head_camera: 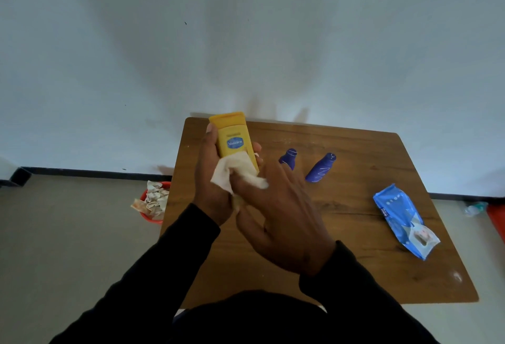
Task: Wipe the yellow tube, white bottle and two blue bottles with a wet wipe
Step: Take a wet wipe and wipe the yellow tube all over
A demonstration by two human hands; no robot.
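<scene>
My left hand (211, 177) grips a yellow tube (233, 135) with a blue oval label, held upright above the left part of the wooden table (355, 215). My right hand (281, 215) presses a white wet wipe (232, 174) against the tube's lower half, fingers curled on the wipe. Two blue bottles stand on the table: one (288, 158) just behind my right fingers, the other (320, 168) to its right. No white bottle shows in this view.
A blue pack of wet wipes (404, 218) lies near the table's right edge. On the floor left of the table stands a red bin (153, 201) filled with crumpled used wipes. A white wall rises close behind the table.
</scene>
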